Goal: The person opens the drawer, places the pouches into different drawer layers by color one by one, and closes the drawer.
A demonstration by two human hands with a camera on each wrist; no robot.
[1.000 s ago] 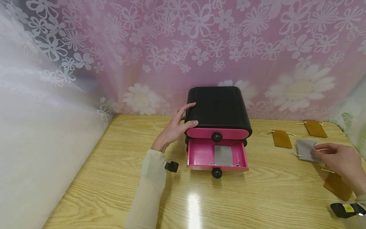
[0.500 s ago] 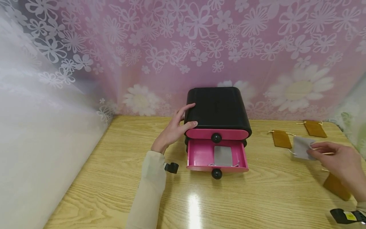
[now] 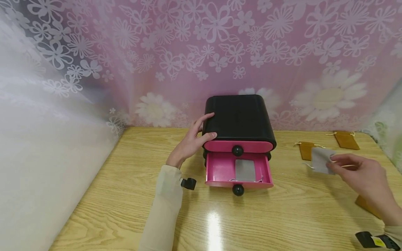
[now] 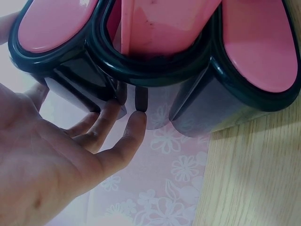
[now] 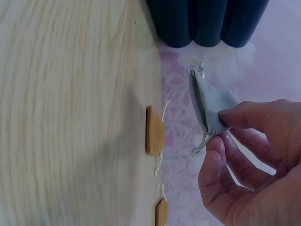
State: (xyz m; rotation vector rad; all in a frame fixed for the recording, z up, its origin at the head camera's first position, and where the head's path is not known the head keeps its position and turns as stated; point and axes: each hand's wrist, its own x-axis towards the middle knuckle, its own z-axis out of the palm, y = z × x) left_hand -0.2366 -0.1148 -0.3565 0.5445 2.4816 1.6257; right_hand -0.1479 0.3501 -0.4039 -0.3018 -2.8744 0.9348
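My right hand pinches a grey drawstring pouch between thumb and fingers, raised above the table; in the right wrist view the pouch has its cords hanging loose. My left hand rests against the left side of a black drawer unit, with thumb and a finger on its top. In the left wrist view, fingers touch the unit's side. A pink drawer is pulled out below the closed top one, and another grey pouch lies in it.
Two brown drawstring pouches, one nearer and one farther, lie on the wooden table at the right. A third brown pouch is partly hidden under the right forearm. A floral curtain hangs behind the unit.
My right hand has lifted the grey pouch from the table and carried it left, so it now partly covers the nearer brown pouch in the head view. My left hand has stayed put.
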